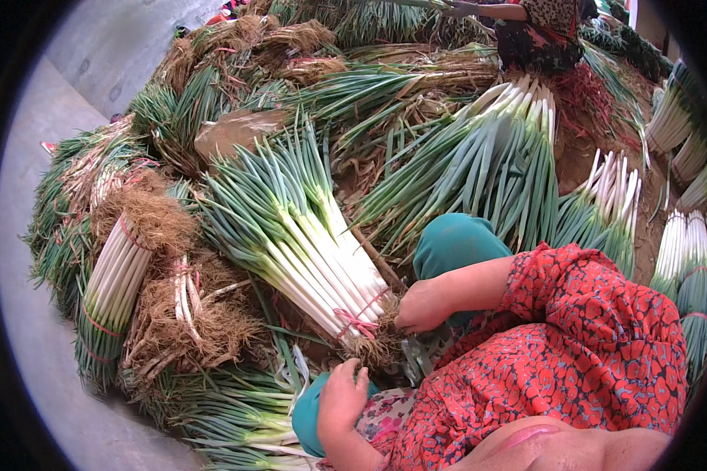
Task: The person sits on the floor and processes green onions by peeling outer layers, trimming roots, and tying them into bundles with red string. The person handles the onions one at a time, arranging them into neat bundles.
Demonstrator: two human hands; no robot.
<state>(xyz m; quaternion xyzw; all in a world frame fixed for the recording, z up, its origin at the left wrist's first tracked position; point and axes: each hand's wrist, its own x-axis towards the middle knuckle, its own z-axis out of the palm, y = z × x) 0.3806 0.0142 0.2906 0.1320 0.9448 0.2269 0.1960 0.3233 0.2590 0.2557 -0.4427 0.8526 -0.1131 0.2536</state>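
Observation:
A thick bundle of green onions (312, 247) lies before me, its white stalks tied near the roots with a pink band (355, 322). My right hand (423, 306) is at the right side of the brown roots (383, 344), fingers bent; whether it grips any of them cannot be told. Below the root end, my left hand (344, 391) is held over the teal cloth on my knee, its fingers loosely curled and nothing seen in them. A translucent plastic piece (415, 356) hangs beneath my right hand.
Tied onion bundles (115, 282) with roots up stand at left, beside a root heap (212, 318). Loose onions lie at lower left (247, 430) and upper right (477, 153). More bundles (692, 265) stand at far right. Another person (542, 35) works at the top, near red ties (595, 100).

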